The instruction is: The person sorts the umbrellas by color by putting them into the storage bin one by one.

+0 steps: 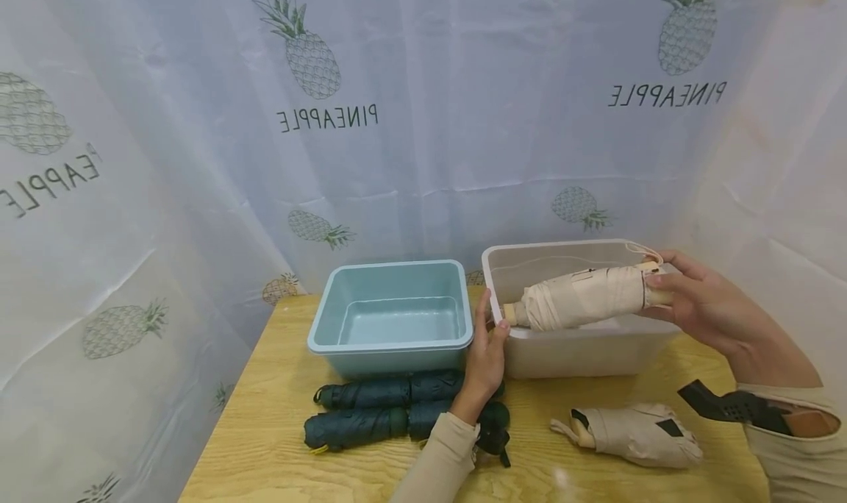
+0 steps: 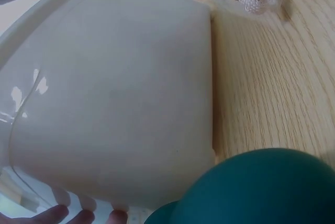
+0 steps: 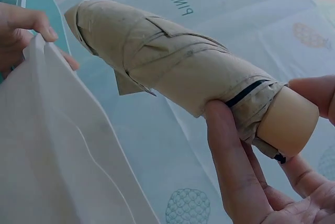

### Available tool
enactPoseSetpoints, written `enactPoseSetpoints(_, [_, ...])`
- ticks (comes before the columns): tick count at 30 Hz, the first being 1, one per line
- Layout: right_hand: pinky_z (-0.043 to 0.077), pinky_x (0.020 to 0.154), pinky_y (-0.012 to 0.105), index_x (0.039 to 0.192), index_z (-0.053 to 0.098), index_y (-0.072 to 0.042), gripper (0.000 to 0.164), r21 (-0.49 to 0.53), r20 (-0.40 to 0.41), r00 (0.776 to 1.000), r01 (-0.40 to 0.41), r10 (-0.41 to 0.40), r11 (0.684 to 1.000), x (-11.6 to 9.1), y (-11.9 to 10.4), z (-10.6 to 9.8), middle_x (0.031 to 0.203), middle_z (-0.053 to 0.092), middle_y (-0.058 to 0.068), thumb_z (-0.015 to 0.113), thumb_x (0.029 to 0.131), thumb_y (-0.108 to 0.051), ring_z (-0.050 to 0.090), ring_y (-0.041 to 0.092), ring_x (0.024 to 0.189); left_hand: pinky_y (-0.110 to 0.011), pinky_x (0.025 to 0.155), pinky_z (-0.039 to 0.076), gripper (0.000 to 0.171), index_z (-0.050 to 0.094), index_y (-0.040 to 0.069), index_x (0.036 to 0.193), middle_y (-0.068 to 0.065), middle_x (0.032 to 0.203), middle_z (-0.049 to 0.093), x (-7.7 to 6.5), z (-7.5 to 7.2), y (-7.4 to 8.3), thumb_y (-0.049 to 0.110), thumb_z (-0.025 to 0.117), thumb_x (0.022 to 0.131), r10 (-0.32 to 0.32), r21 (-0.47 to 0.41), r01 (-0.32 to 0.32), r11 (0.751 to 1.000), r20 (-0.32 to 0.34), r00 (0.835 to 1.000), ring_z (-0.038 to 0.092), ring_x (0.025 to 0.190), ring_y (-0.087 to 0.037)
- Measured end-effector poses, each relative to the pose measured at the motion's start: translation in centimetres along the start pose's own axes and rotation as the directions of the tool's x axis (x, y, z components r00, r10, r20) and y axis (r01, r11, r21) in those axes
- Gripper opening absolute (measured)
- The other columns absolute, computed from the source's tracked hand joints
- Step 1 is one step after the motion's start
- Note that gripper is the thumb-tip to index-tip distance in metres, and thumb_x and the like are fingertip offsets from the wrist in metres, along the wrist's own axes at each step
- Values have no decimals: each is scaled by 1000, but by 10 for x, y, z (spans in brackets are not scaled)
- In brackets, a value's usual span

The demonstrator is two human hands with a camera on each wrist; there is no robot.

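Note:
Over the open top of the white bin, my right hand grips a folded beige umbrella near its handle end. The umbrella lies nearly level, its tip toward the bin's left front corner. A pale handle and a dark band show beside the fingers in the right wrist view. At that front corner my left hand holds the bin's rim, thumb on the near side. Its fingertips show along the bin's wall in the left wrist view.
Left of the white bin stands a light blue bin with nothing inside. Dark folded umbrellas lie in front of it, partly under my left forearm. Another beige umbrella lies on the wooden table at the right front. A pineapple-print curtain hangs behind.

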State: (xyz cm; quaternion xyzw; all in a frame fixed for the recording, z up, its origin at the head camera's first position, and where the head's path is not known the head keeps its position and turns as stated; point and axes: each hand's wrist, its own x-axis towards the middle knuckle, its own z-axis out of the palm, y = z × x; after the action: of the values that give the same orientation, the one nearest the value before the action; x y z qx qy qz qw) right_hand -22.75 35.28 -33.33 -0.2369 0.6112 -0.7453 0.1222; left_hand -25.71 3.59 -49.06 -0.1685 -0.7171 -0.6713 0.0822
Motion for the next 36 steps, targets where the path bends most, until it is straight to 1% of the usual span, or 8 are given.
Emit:
enactPoseSetpoints(6, [57, 94, 34, 134, 52, -15, 39, 51, 8, 1000, -14, 14, 999, 15, -1, 1, 127, 59, -3, 28, 108, 3, 67, 14, 110, -53, 105, 45, 61, 16, 40, 163, -3, 161, 38, 1, -1, 0, 41, 40, 107, 2, 6, -2, 1000, -10, 1000, 47, 139, -27])
enactPoseSetpoints(11, [58, 90, 30, 140, 45, -19, 37, -17, -86, 994, -69, 67, 998, 28, -3, 0, 130, 57, -8, 33, 110, -3, 66, 10, 110, -53, 106, 44, 61, 16, 38, 164, -2, 163, 36, 2, -1, -1, 37, 40, 108, 17, 7, -17, 1000, -6, 1000, 47, 140, -27])
enactPoseSetpoints(16, [58, 88, 28, 139, 36, -19, 32, -50, -177, 974, -149, 138, 988, 44, -7, 0, 129, 55, -10, 40, 109, -7, 67, 7, 109, -53, 107, 44, 61, 15, 39, 164, -2, 163, 36, 2, -2, -1, 32, 40, 109, 13, 7, -13, 1000, -1, 1000, 47, 140, -27])
enactPoseSetpoints(20, [58, 88, 28, 136, 35, -19, 31, -65, -236, 950, -228, 207, 972, 56, -8, 0, 139, 39, -9, 47, 108, -11, 67, 4, 107, -52, 105, 45, 61, 15, 41, 163, -4, 161, 39, 2, -2, 0, 36, 41, 108, 6, 13, -6, 1000, 2, 1000, 48, 139, -27])
enactPoseSetpoints(23, [58, 88, 28, 131, 36, -16, 28, -74, -273, 930, -275, 246, 959, 65, -7, 0, 140, 30, -10, 51, 107, -14, 66, 3, 106, -52, 105, 45, 61, 15, 42, 163, -4, 160, 40, 2, -2, 0, 37, 41, 108, 6, 15, -6, 1000, 3, 1000, 48, 139, -28])
enactPoseSetpoints(26, [58, 88, 29, 126, 37, -13, 25, -64, -289, 919, -297, 267, 953, 73, -7, -2, 135, 32, -9, 53, 106, -14, 65, 3, 103, -53, 106, 45, 61, 15, 42, 163, -3, 160, 39, 2, -1, -1, 39, 41, 108, 9, 15, -9, 1000, 7, 1000, 48, 139, -27])
enactPoseSetpoints(32, [59, 87, 31, 124, 42, -15, 24, -19, -318, 897, -330, 308, 944, 88, -6, -5, 115, 52, -6, 56, 105, -12, 67, 7, 97, -54, 107, 44, 60, 14, 44, 162, -3, 160, 39, 3, -1, -2, 44, 40, 108, 4, 11, -5, 1000, 11, 1000, 47, 141, -26])
enactPoseSetpoints(36, [59, 87, 32, 126, 41, -13, 29, -60, -331, 884, -369, 330, 928, 99, -2, -7, 110, 56, -6, 59, 104, -15, 69, 8, 95, -54, 107, 44, 60, 14, 45, 162, -3, 159, 40, 2, -1, -1, 43, 40, 108, -3, 11, 3, 1000, 2, 1000, 48, 140, -26])
